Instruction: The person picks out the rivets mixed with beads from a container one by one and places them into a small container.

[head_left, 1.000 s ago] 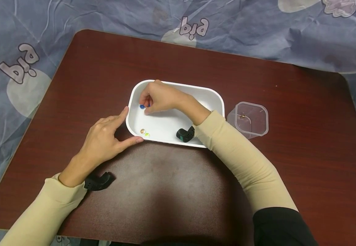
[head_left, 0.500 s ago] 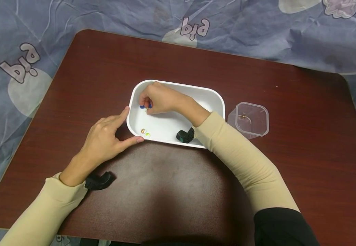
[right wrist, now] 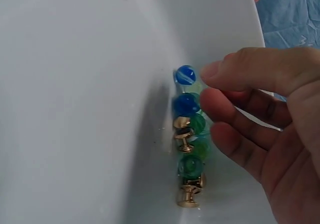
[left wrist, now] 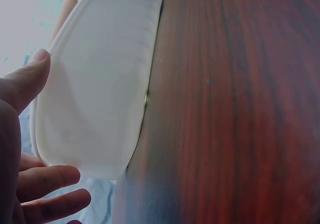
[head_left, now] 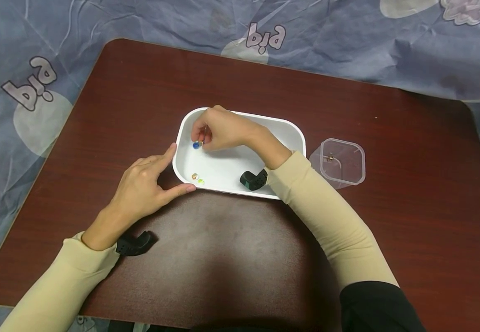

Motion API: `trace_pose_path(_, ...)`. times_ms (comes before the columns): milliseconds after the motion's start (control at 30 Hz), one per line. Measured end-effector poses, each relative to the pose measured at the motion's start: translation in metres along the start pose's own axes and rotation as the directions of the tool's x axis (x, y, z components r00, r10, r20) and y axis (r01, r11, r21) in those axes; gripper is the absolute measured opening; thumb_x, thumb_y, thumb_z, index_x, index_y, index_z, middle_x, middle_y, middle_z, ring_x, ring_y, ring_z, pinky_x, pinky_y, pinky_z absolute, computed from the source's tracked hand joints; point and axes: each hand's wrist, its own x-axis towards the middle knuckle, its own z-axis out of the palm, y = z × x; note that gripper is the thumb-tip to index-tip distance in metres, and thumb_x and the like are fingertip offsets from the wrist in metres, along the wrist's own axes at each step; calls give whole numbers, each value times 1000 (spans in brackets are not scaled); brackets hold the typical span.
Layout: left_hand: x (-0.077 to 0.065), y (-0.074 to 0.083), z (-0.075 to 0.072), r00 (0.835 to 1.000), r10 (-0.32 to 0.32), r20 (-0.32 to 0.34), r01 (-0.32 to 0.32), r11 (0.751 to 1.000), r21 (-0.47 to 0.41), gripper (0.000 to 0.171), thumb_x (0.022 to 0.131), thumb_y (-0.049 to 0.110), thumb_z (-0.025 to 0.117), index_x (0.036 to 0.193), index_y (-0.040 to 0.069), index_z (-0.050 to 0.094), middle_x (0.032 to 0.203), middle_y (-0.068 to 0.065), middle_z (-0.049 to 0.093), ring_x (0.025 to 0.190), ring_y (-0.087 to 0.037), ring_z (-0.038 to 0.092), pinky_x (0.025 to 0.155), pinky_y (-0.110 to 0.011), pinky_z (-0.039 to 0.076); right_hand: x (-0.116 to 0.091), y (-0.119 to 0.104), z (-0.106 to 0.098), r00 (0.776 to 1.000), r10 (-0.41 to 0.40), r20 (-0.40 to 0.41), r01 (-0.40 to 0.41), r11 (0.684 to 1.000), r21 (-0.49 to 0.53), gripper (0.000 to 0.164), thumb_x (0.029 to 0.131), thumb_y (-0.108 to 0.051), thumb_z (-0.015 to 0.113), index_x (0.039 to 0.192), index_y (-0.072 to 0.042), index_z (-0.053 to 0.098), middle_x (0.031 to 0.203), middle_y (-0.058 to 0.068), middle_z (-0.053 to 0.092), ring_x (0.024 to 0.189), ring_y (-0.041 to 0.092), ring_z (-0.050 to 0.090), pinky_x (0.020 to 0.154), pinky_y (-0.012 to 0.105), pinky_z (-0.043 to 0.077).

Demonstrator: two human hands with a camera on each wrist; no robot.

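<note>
My left hand (head_left: 140, 186) steadies the left end of a white tray (head_left: 223, 177), its thumb and a finger against the rim. Inside the tray, my right hand (head_left: 223, 131) reaches down with bent fingers, fingertips (right wrist: 212, 73) right beside a line of glass marbles and small gold studs. At one end of that line lies a blue marble (right wrist: 185, 75), with another blue marble (right wrist: 186, 104) close by. A green marble (right wrist: 190, 166) and a flat-headed gold stud (right wrist: 188, 196) lie farther along. Nothing shows pinched between thumb and fingers in the right wrist view.
A clear plastic container (head_left: 341, 161) with a small gold piece inside stands right of the tray. An orange-patterned marble (head_left: 195, 176) and a yellow-green marble (head_left: 201, 182) lie in the tray's near left corner. The brown table (head_left: 422, 193) has rounded corners.
My right thumb has drawn back slightly to the right, and more of the blue marble and a gold piece show by the fingertips. The left hand keeps its place at the tray.
</note>
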Motion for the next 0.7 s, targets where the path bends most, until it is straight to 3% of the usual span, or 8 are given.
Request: trace_pose_path(700,1,1,-1,1000,-3,2,3,1000,-6,102,83,81,46,134,-6,57,109,-29,68,89,-39,67,84,-55,49,-7,-1,-6,1000,8,-18,-8,1000,-14,18,79,5,60,87,-4,74,77,0,64,71,10,58,68,22,48)
